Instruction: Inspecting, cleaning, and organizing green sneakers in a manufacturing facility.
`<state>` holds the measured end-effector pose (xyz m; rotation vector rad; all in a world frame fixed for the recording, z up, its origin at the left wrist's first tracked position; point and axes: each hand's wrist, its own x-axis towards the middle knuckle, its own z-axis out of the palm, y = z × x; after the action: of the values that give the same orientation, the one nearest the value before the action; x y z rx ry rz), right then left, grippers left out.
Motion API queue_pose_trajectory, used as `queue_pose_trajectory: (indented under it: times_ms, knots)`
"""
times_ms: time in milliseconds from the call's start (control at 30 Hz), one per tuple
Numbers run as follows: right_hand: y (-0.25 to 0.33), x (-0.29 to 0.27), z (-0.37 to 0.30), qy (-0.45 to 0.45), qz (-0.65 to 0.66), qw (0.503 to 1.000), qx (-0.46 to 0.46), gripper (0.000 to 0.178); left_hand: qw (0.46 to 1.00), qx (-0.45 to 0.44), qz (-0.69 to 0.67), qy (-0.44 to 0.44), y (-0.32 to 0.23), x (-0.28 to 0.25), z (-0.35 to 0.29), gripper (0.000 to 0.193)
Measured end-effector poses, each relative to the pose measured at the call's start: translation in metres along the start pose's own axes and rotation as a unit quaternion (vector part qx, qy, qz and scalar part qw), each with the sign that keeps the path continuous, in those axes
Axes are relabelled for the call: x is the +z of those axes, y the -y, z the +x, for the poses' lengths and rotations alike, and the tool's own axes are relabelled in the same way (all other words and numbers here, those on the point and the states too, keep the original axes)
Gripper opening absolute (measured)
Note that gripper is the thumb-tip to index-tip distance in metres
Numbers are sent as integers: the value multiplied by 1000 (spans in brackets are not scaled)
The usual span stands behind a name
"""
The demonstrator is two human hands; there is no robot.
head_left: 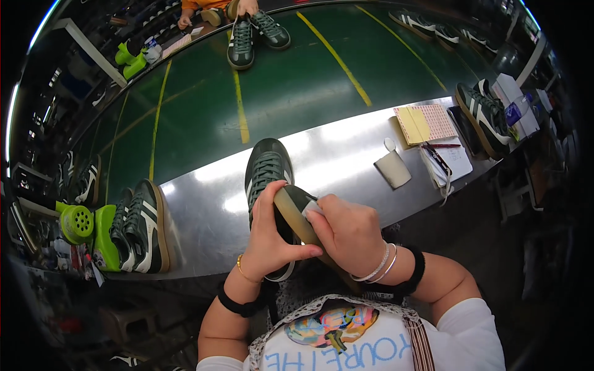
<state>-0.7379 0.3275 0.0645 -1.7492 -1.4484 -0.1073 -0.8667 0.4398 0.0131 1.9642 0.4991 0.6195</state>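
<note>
My left hand (267, 242) grips a dark green sneaker (294, 216), tilted so the tan side of its sole faces up. Its fingers lie on the far end of the sole and its thumb is near the sole's edge. Pinched in my right hand (354, 238) is a small white piece (313, 209), perhaps cloth or an eraser; it touches the sneaker where the sole meets the upper. Behind my left hand another green laced sneaker (268, 166) rests on the metal table (210, 176), toe pointing away. The near end of the held shoe is partly hidden by my right hand.
Green sneakers (145, 226) stand at left beside a lime-green device (77, 222). On the right lie a beige block (393, 169), a notepad (427, 122), pens (438, 159) and more sneakers (482, 117). Across the green belt (297, 86), another person's hand (247, 7) is at a sneaker pair.
</note>
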Motion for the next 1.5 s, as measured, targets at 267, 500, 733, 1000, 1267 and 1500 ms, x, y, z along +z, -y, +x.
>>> queue_pose_trajectory:
  times_ms: [267, 500, 733, 1000, 1267, 1500]
  knots:
    - [-5, -2, -22, 5, 21, 1000, 10, 14, 1000, 9, 1, 10, 3, 1, 0, 114]
    - [-4, 10, 12, -21, -15, 999, -26, 14, 1000, 1, -2, -13, -2, 0, 4, 111]
    - [-5, 12, 11, -24, 21, 999, -16, 14, 1000, -8, 16, 12, -3, 1, 1, 113]
    - [-10, 2, -21, -12, 40, 999, -1, 16, 1000, -4, 0, 2, 2, 1, 3, 113]
    - [-6, 4, -8, -6, 2, 1000, 4, 18, 1000, -8, -11, -14, 3, 1, 2, 113]
    - [0, 12, 14, 4, -9, 1000, 28, 21, 999, -17, -39, -21, 6, 1, 2, 114]
